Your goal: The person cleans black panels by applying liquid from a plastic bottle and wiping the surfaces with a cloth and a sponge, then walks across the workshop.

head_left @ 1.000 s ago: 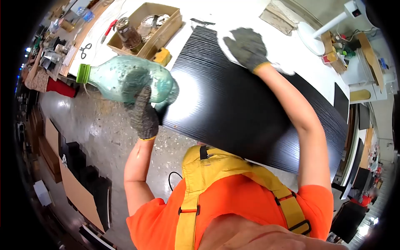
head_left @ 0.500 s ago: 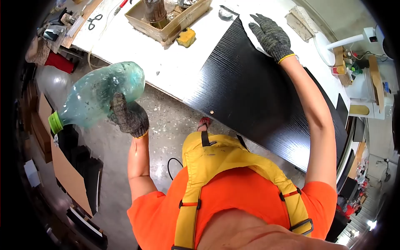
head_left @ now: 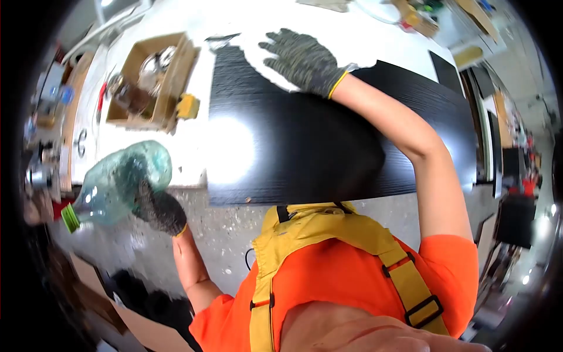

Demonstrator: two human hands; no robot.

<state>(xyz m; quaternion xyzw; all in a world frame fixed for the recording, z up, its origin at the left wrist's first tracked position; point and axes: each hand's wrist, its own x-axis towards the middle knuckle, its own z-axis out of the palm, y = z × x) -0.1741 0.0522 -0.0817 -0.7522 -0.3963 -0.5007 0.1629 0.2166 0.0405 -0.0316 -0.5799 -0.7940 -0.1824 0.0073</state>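
Observation:
My left hand [head_left: 159,210], in a dark knitted glove with a yellow cuff, grips a large translucent green plastic bottle [head_left: 126,176]. The bottle lies nearly sideways in the air over the table's front edge, its bright green cap [head_left: 70,218] pointing down to the left. My right hand [head_left: 305,61], gloved the same way, lies flat with fingers spread at the far edge of a glossy black wood-grain panel [head_left: 305,152]. Beneath that hand is a white area with an uneven edge; whether it is a cloth or the tabletop I cannot tell.
The white table [head_left: 246,14] carries a cardboard box [head_left: 187,53] with a brown jar [head_left: 129,97] inside. Beside it are a yellow sponge [head_left: 187,107] and scissors [head_left: 80,142]. A smaller dark piece [head_left: 446,71] lies at the right. The panel overhangs the front edge.
The view has turned, so the table and panel sit squarer to me. My left hand still holds the bottle, now lower in view. My right hand remains spread flat near the panel's far edge.

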